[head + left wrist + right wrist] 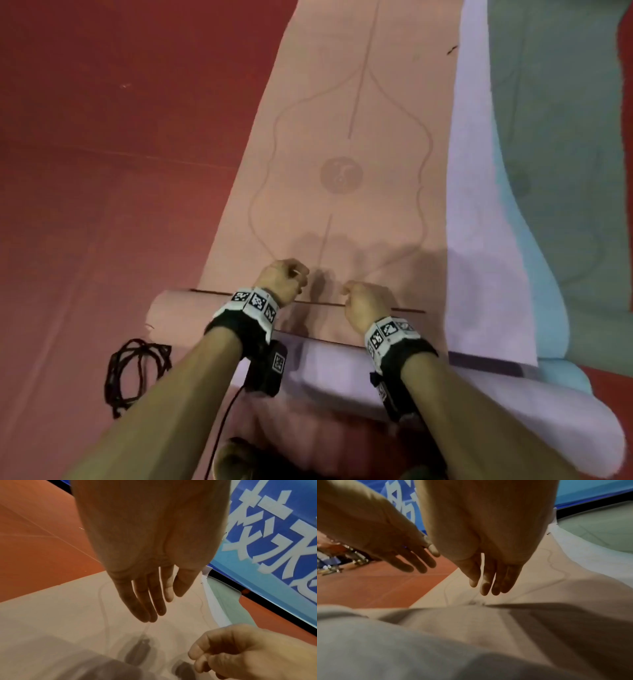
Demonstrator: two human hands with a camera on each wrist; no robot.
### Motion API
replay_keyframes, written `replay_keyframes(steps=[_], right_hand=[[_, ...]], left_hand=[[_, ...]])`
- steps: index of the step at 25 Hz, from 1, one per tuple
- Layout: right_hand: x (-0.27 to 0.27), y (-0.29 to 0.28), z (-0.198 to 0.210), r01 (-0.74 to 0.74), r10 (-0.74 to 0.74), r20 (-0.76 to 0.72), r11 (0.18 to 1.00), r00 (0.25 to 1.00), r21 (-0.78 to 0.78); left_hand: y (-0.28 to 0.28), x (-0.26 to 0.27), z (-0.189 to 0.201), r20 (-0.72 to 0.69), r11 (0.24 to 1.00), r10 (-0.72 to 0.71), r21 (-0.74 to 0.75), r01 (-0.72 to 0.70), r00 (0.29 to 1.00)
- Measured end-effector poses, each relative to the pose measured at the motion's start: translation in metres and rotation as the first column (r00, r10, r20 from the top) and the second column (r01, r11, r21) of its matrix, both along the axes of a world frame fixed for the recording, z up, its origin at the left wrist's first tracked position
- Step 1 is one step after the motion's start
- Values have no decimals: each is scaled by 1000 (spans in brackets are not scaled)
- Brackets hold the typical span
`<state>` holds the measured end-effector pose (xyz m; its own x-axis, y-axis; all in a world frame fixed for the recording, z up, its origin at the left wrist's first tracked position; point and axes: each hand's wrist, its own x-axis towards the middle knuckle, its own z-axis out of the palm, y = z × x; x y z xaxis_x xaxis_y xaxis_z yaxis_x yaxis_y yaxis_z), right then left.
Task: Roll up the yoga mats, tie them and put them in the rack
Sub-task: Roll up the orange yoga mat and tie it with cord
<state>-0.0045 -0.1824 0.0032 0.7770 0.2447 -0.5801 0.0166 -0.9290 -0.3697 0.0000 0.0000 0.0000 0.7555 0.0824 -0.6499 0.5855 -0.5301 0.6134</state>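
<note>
A pink yoga mat [342,137] with line markings lies flat on the red floor. Its near end is rolled into a pink roll [178,308]. My left hand [298,275] and right hand [352,293] hover side by side over the far edge of that roll, holding nothing. In the left wrist view the left hand [150,601] hangs with straight, relaxed fingers above the mat [60,615]. The right wrist view shows the right hand [491,578] the same way, just beyond the roll [453,628]. A lavender roll [342,373] lies nearer to me.
A coiled black cord [137,370] lies on the floor left of the rolls. A lavender mat [479,205], a light blue mat [537,274] and a grey-green mat [565,137] overlap on the right. A blue banner [274,534] stands beyond the mats.
</note>
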Motion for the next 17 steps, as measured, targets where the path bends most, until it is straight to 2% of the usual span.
replay_keyframes(steps=[2,5,8,11,13,14,17], right_hand=[[12,0,-27,-84,77,-73,992,994,-97],[30,0,-61,-183,158,-191,975,969,-125],[39,-3,-63,-258,227,-263,962,938,-89],[48,-1,-61,-401,332,-377,908,865,-120],[42,1,-65,-520,398,-459,836,794,-175],[38,0,-69,-554,418,-488,815,766,-172],[32,-2,-76,-483,335,-610,871,718,-91]], left_hand=[[-11,17,-23,-5,998,-54,16,54,999],[-24,33,-59,-59,971,-209,108,215,976],[-37,31,-76,-187,852,-453,197,485,872],[-49,29,-79,-297,720,-614,167,673,731],[-55,24,-79,-384,665,-645,142,733,660],[-57,21,-79,-423,670,-632,122,732,649],[-56,15,-77,-519,687,-599,57,725,609]])
